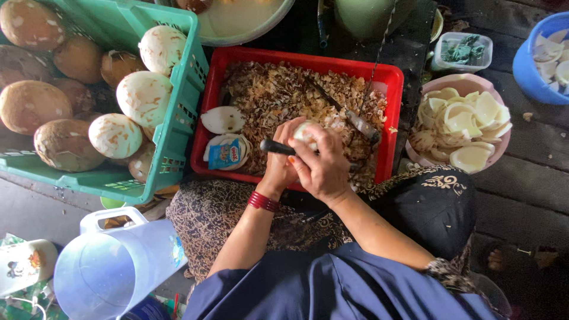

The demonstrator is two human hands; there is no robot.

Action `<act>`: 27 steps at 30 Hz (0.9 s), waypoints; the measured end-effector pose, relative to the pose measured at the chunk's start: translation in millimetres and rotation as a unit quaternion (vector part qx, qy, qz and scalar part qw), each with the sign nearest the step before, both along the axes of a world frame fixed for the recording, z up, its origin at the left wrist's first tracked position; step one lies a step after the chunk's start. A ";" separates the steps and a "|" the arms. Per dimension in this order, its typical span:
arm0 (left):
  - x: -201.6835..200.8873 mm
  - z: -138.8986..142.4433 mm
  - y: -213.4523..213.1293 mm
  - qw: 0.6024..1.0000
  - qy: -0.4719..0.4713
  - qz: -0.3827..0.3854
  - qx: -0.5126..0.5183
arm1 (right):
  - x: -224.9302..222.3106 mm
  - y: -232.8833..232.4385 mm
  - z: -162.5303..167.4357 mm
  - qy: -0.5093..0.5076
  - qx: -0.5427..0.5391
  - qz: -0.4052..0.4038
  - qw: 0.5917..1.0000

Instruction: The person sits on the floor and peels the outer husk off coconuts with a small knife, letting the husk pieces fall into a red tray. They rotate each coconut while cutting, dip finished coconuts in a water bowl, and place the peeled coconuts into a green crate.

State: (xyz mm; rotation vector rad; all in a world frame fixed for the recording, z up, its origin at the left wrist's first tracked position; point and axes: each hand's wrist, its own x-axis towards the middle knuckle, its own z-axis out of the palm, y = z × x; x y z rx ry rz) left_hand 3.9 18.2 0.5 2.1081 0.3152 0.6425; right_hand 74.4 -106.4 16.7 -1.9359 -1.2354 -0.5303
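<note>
My left hand point(280, 169), with a red bangle at the wrist, grips a small white coconut piece point(304, 131) over a red crate point(391, 80) filled with brown shavings. My right hand point(325, 170) lies across the left one, its fingers closed round a black-handled peeling tool point(274, 147) whose handle sticks out to the left. The tool's blade is hidden under my hands. A second knife point(358, 123) lies on the shavings just right of my hands. A half-peeled coconut piece point(223, 120) and a small printed packet point(225, 154) sit in the crate's left end.
A green crate point(178, 127) of brown and partly peeled coconuts stands at left. A pink bowl point(468, 83) of white coconut pieces stands at right, with a blue bucket point(527, 74) beyond it. A clear jug point(112, 266) and a mug point(24, 264) are at lower left.
</note>
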 end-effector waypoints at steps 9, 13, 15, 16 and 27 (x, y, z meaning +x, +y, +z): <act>-0.8 -2.3 -3.6 0.992 -0.046 -0.041 -0.114 | 5.5 12.7 26.0 0.073 -0.046 -0.063 0.994; -1.0 1.8 -4.1 0.964 -0.053 -0.055 -0.256 | 20.0 15.9 36.3 0.238 -0.018 -0.019 0.971; -1.1 5.1 -5.7 0.998 0.006 0.001 -0.059 | 39.0 15.6 31.0 0.594 -0.008 0.049 0.803; -1.4 6.5 -7.2 0.999 -0.006 0.003 -0.045 | 41.3 13.2 24.5 0.481 -0.040 0.014 0.876; -6.4 11.6 -8.3 0.996 0.012 0.027 -0.088 | 56.8 9.3 -12.0 0.589 -0.046 -0.100 0.801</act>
